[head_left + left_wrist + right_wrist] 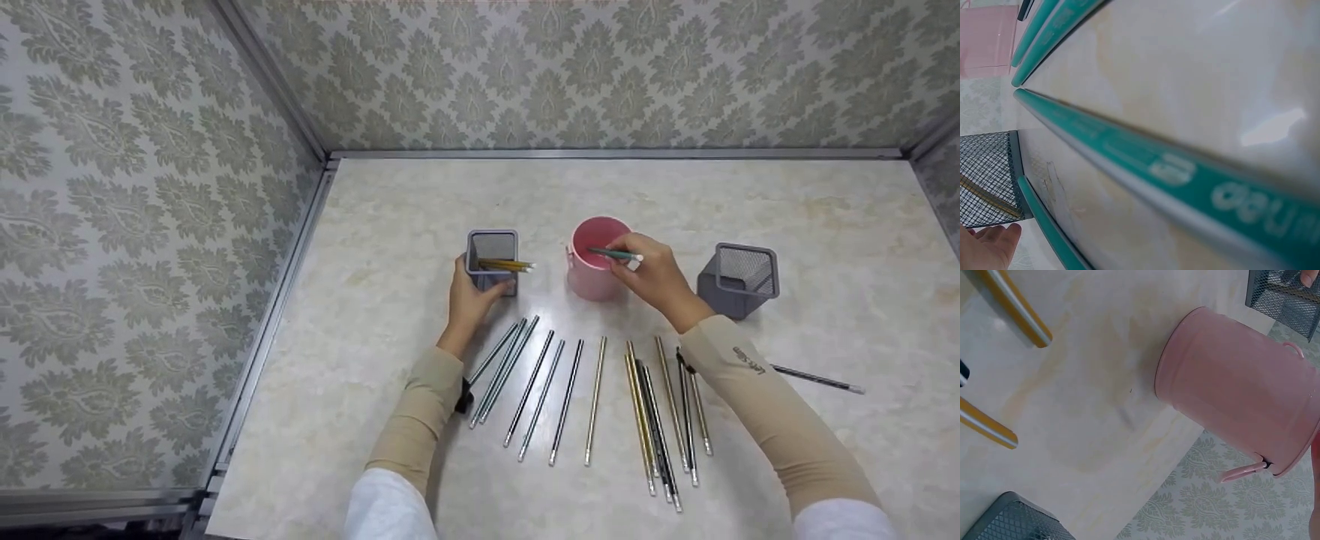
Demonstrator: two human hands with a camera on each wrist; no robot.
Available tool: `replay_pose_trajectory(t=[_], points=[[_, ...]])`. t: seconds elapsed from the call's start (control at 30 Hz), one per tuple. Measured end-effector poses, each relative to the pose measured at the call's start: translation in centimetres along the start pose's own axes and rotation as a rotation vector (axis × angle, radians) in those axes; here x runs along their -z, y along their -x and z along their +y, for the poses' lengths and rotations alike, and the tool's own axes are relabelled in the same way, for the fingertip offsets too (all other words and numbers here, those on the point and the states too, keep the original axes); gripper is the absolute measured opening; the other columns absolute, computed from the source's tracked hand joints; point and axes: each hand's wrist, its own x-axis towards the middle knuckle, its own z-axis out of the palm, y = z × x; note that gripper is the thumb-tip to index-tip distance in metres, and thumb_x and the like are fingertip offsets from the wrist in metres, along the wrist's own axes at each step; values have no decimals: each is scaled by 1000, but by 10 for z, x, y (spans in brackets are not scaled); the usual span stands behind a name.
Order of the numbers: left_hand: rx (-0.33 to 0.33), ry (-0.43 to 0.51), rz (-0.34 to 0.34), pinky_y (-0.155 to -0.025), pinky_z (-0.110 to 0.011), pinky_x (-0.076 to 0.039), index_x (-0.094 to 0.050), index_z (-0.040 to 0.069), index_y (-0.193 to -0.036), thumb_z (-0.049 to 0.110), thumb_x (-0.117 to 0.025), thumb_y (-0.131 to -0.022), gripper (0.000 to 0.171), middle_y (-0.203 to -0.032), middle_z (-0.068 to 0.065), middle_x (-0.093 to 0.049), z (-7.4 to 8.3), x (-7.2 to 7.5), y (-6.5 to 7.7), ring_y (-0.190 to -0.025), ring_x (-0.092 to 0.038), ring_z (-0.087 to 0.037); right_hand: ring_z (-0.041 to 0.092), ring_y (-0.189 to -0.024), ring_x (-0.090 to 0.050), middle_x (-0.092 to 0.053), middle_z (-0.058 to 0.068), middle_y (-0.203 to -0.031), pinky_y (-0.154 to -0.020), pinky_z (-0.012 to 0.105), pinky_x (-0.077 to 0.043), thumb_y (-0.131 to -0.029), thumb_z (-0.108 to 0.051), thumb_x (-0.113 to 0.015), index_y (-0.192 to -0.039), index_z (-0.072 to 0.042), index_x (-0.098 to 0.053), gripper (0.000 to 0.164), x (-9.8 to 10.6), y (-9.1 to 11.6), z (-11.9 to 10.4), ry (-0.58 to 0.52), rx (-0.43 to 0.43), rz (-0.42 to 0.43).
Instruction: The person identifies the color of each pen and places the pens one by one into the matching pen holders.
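Note:
My left hand (466, 301) grips a grey mesh pencil holder (495, 241), its thumb across the near side. Yellow pencils (504, 265) lean inside this holder, eraser ends over the right rim. Over the mouth of a pink bucket (586, 283), my right hand (656, 276) pinches a green pencil (616, 254) near its eraser end; the other end dips inside. In the left wrist view, fingertips (999, 242) touch the mesh wall. The right wrist view shows the bucket's side (1235, 382) and its small handle, while most of the right hand is hidden.
A second mesh holder (724, 289) stands right of the bucket. Several green and black pencils (510, 371) lie below the left holder. Gold and black pencils (660, 427) lie nearer the right forearm, and one black pencil (817, 378) lies beyond it. Patterned walls border the table.

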Motion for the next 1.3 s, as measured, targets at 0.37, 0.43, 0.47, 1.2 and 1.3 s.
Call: replay_pose_trajectory(t=[0.37, 0.43, 0.47, 1.2, 1.3], points=[[5, 0, -5, -112, -37, -32, -35, 2, -139, 22, -83, -72, 85, -137, -15, -50, -1, 1, 0, -130, -45, -27, 23, -73, -63, -65, 15, -86, -63, 33, -52, -79, 5, -70, -91, 4, -66, 13, -5, -1, 3, 68, -82, -51], [3, 6, -5, -112, -37, -32, -36, 2, -139, 22, -83, -72, 84, -137, -15, -50, 0, 1, -1, -130, -45, -27, 22, -73, -62, -65, 14, -85, -63, 32, -53, -79, 4, -70, -90, 3, -67, 12, -6, -2, 3, 78, -96, -61], [5, 2, -7, -112, -37, -32, -35, 2, -139, 22, -83, -73, 84, -137, -15, -50, -1, 1, -1, -130, -45, -27, 22, -73, -61, -65, 14, -85, -63, 32, -52, -80, 4, -70, -90, 3, -67, 11, -6, -2, 2, 79, -99, -69], [40, -26, -12, -113, -37, -31, -34, 4, -140, 25, -83, -72, 86, -139, -14, -49, 0, 0, -1, -132, -43, -27, 33, -88, -64, -66, 20, -93, -76, 46, -55, -82, 2, -69, -96, 5, -68, 14, -6, -11, -1, 47, -244, -190], [43, -16, -12, -113, -37, -32, -34, 4, -140, 24, -83, -72, 86, -139, -14, -49, 0, 1, 0, -131, -44, -26, 33, -88, -64, -65, 20, -93, -76, 45, -55, -82, 3, -68, -96, 5, -67, 14, -5, -12, -1, 48, -250, -202]])
